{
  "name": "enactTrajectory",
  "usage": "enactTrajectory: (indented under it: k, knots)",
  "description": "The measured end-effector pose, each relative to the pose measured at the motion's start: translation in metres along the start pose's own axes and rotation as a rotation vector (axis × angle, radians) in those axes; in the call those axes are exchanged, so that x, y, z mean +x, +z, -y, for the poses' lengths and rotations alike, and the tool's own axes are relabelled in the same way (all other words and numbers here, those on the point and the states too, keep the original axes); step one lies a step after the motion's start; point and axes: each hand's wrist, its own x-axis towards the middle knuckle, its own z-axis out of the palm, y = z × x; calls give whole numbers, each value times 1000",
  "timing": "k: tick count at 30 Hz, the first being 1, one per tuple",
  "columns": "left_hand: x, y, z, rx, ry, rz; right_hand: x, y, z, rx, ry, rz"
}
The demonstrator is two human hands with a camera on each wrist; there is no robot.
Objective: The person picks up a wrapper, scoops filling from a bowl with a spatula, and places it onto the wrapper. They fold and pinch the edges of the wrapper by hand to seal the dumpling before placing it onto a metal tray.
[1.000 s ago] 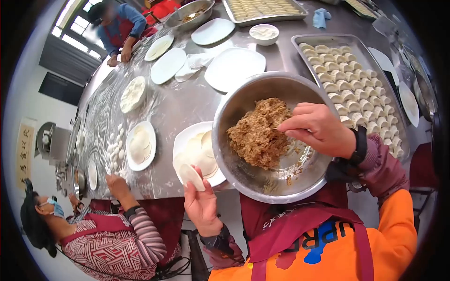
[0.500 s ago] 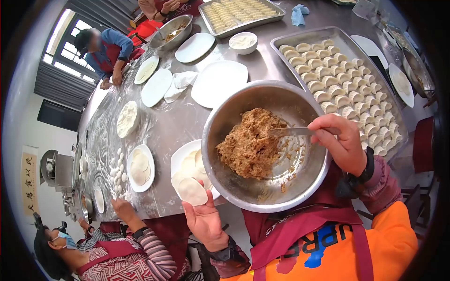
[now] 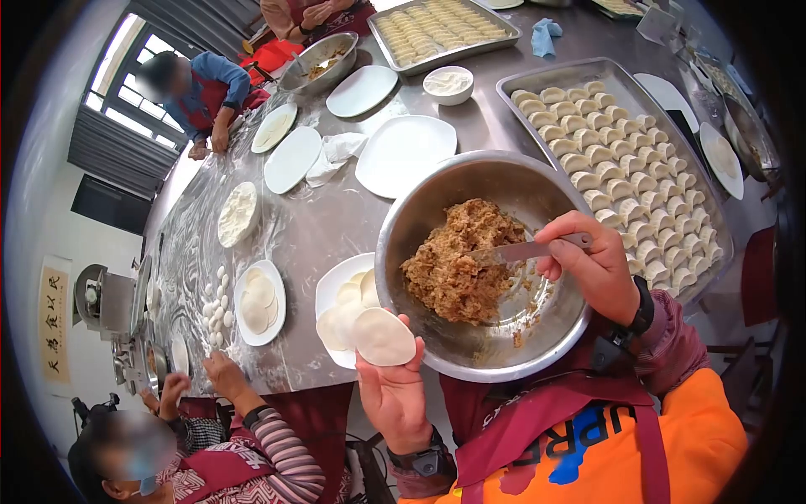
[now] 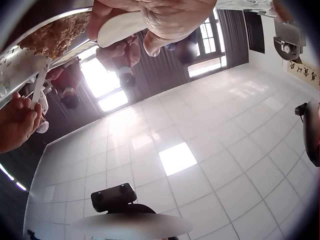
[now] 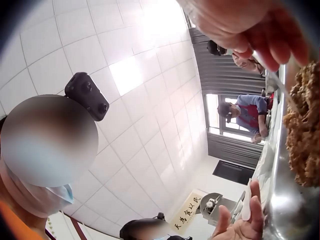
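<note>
Right hand [image 3: 594,269] grips the spatula [image 3: 533,250], blade in the filling [image 3: 449,277] inside the metal bowl [image 3: 550,328]! And the left hand [image 3: 396,399] holds a round wrapper [image 3: 384,337], at the bowl's eight o'clock.

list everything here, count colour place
metal bowls: several, silver, biggest front centre
filling: one mound, brown, in it
spatula: one, grey, tip in filling
wrappers: several, white, left hand and plates
plates: several, white, across table
dumplings: many, cream, on trays
trays: several, silver, right and far
flour: two dishes, white, left and far
dough pieces: several, white, left
cloth: one, blue, far
table: one, grey, beneath
others: several, maroon aprons, left and far
left hand: one, holding wrapper
right hand: one, gripping spatula
</note>
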Motion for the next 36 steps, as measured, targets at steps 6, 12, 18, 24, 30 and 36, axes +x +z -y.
enactTrajectory:
  k: [6, 12, 18, 24, 30, 36]
  knots:
    - [0, 8, 1, 100, 46, -31, 8, 10, -5, -21, 43, 22]
    - [-1, 8, -1, 73, 13, 35, 16, 14, -5, 8, 129, 32]
    - [2, 19, -4, 109, 18, -6, 21, 4, -6, 367, 244, -23]
    - [13, 39, 6, 67, -81, 44, 11, 9, 9, 406, 117, 38]
    - [16, 62, 19, -9, -165, 115, -10, 11, 17, -478, -678, 269]
    - [12, 63, 19, -88, -205, 154, -27, 24, 2, -903, -1048, 326]
